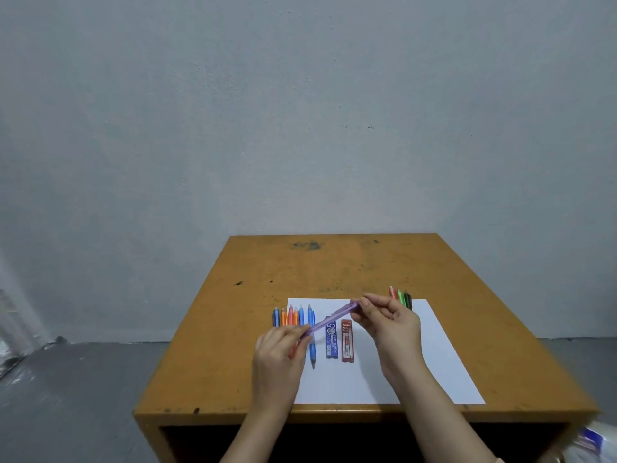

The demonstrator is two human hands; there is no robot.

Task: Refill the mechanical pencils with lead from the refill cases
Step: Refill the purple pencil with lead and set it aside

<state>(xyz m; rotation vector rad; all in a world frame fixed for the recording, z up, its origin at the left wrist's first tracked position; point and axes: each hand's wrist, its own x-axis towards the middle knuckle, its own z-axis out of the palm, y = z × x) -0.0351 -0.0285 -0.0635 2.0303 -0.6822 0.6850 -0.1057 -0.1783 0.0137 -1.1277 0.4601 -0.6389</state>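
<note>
Purple pencil (329,320): held aloft, long axis slanting from near-left to far-right. Left hand (280,345) pinches the lower end; right hand (387,320) pinches the upper end.

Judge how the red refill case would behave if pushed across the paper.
The red refill case lies flat and looks boxy, so it would probably slide on the paper rather than roll. Small and slim, it is likely light and stiff.

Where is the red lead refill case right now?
In the head view, the red refill case lies on the white paper, immediately right of the blue refill case.
</note>
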